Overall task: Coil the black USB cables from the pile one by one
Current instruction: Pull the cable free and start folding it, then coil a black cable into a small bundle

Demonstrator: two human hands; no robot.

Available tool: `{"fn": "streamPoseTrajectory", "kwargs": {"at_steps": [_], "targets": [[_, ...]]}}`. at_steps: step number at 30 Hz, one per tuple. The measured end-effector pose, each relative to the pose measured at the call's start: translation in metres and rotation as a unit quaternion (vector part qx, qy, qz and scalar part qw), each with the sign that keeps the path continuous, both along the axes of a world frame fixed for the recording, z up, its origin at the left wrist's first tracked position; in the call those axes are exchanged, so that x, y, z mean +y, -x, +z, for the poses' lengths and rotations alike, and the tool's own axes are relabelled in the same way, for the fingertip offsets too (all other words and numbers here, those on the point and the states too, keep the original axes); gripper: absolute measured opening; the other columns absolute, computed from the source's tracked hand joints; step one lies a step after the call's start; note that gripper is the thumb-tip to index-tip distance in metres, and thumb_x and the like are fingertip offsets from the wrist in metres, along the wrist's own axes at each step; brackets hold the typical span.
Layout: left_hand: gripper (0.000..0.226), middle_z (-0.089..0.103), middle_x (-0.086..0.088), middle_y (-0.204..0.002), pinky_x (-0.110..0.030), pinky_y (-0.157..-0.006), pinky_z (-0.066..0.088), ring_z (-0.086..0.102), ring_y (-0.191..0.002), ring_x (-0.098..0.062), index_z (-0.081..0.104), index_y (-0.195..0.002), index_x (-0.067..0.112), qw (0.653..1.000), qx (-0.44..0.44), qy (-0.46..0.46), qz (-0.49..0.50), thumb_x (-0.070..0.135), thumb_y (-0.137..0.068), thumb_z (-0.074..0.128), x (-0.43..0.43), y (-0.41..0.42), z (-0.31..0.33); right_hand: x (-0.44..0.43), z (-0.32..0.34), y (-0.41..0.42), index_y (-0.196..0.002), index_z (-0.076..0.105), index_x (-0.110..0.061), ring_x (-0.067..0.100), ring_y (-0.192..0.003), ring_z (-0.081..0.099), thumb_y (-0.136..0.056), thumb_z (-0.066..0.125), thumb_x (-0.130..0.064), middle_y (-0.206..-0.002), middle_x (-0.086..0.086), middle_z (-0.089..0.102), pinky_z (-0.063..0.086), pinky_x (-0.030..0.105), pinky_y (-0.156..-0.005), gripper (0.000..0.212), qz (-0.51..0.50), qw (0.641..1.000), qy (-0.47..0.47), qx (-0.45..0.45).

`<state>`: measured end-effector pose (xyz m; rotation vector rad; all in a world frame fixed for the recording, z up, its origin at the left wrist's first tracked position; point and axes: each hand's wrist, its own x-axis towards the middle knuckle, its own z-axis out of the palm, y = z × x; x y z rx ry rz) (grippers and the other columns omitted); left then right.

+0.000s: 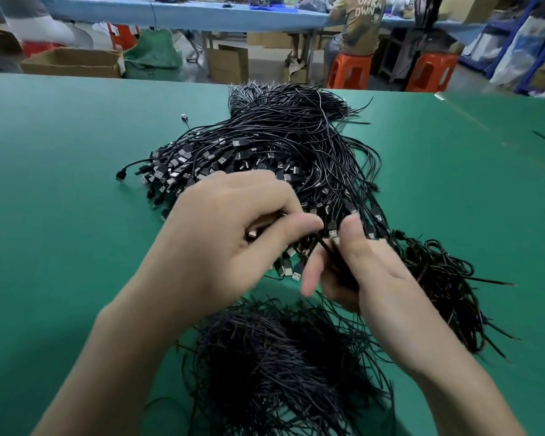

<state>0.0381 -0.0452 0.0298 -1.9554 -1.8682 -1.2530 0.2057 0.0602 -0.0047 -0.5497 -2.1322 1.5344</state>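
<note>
1. The pile of black USB cables lies on the green surface, reaching from the centre toward 12 o'clock. Its plugs cluster along the 9 o'clock and 6 o'clock edges.
2. The left grip, a bare hand, sits just below centre over the near edge of the pile. Its fingers are curled, with thumb and forefinger pinching the held cable near the plug end. A metal connector shows under the fingers.
3. The right grip is at 4 o'clock from the left grip, just beside it. Its fingers curl round the wire of the held cable, and the thumb stands upright.
4. The held cable spans the short gap between the two grips.
5. A heap of loose wire ends lies at 6 o'clock, between the forearms.
6. A tangled bundle lies at 4 o'clock, beside the right wrist. Whether it is coiled cannot be told.
7. A seated person on an orange stool is at 1 o'clock, beyond the surface.
</note>
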Motion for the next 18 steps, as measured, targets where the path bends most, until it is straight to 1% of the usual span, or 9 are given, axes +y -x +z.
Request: {"fn": "streamPoseTrajectory", "kwargs": {"at_steps": [2,4,6,8,11,13,15,16,18], "targets": [[0.029,0.058,0.005,-0.071,-0.022,-0.065,0.037,0.053,-0.068,-0.014,0.069,-0.081,0.015,0.999,-0.048,-0.01,-0.008,0.032,-0.102,0.059,0.006,0.0,-0.008,-0.003,0.006,-0.001,-0.067,0.066,-0.023,0.013,-0.051,0.03,-0.101,0.031,-0.055,-0.054,-0.007,0.035,0.025,0.025,-0.052,0.058,0.124,0.98,0.151,0.027],[0.028,0.063,0.0,-0.077,-0.029,-0.067,0.044,0.058,-0.073,-0.018,0.071,-0.086,0.013,0.994,-0.108,-0.012,-0.028,0.027,-0.105,0.057,0.014,-0.002,-0.02,-0.005,0.009,-0.002,-0.073,0.065,-0.022,0.015,-0.051,0.024,-0.103,0.039,-0.039,-0.056,-0.006,0.033,0.018,0.03,-0.051,0.044,0.202,0.941,0.259,0.082],[0.031,0.066,0.0,-0.08,-0.037,-0.071,0.049,0.062,-0.078,-0.018,0.072,-0.089,0.011,0.987,-0.157,0.017,-0.043,0.028,-0.107,0.053,0.02,-0.007,-0.032,-0.006,0.011,-0.003,-0.081,0.066,-0.018,0.01,-0.049,0.024,-0.104,0.044,-0.033,-0.057,-0.008,0.036,0.018,0.026,-0.048,0.035,0.217,0.908,0.321,0.158],[0.035,0.063,0.004,-0.077,-0.038,-0.068,0.05,0.059,-0.074,-0.016,0.069,-0.089,0.016,0.979,-0.172,0.089,-0.058,0.038,-0.106,0.047,0.025,-0.015,-0.04,-0.006,0.013,-0.001,-0.09,0.068,-0.016,0.004,-0.047,0.03,-0.103,0.046,-0.033,-0.058,-0.01,0.045,0.025,0.019,-0.046,0.03,0.177,0.895,0.336,0.232],[0.025,0.062,0.013,-0.075,-0.036,-0.066,0.05,0.058,-0.069,-0.006,0.059,-0.089,0.037,0.965,-0.139,0.204,-0.085,0.045,-0.096,0.037,0.029,-0.031,-0.045,-0.001,0.012,-0.001,-0.096,0.073,-0.018,0.007,-0.05,0.047,-0.103,0.043,-0.032,-0.067,-0.004,0.06,0.042,0.018,-0.051,0.034,0.041,0.921,0.253,0.294],[0.025,0.062,0.014,-0.075,-0.037,-0.07,0.051,0.057,-0.069,-0.003,0.061,-0.086,0.041,0.968,-0.085,0.219,-0.088,0.039,-0.101,0.041,0.029,-0.035,-0.043,0.002,0.01,-0.002,-0.099,0.073,-0.017,0.014,-0.068,0.065,-0.107,0.038,-0.029,-0.083,0.002,0.071,0.053,0.024,-0.063,0.038,-0.03,0.943,0.147,0.296],[0.027,0.06,0.012,-0.071,-0.038,-0.069,0.049,0.053,-0.067,-0.003,0.067,-0.088,0.028,0.973,-0.033,0.215,-0.08,0.036,-0.102,0.045,0.028,-0.033,-0.039,0.006,0.008,-0.005,-0.102,0.07,-0.015,0.021,-0.089,0.074,-0.11,0.036,-0.026,-0.096,0.006,0.075,0.058,0.03,-0.077,0.036,-0.082,0.964,-0.013,0.252],[0.031,0.058,0.012,-0.069,-0.034,-0.066,0.047,0.053,-0.066,-0.005,0.068,-0.087,0.022,0.975,-0.02,0.207,-0.074,0.038,-0.101,0.046,0.026,-0.031,-0.036,0.008,0.007,-0.006,-0.103,0.069,-0.015,0.021,-0.093,0.075,-0.11,0.037,-0.025,-0.098,0.002,0.076,0.058,0.029,-0.081,0.034,-0.105,0.966,-0.099,0.213],[0.033,0.051,0.012,-0.063,-0.026,-0.059,0.041,0.051,-0.063,-0.008,0.062,-0.076,0.021,0.984,-0.012,0.167,-0.064,0.04,-0.1,0.05,0.023,-0.026,-0.03,0.009,0.002,-0.007,-0.099,0.068,-0.02,0.009,-0.088,0.073,-0.11,0.038,-0.03,-0.089,-0.01,0.074,0.056,0.02,-0.075,0.033,-0.144,0.956,-0.228,0.114]]}}
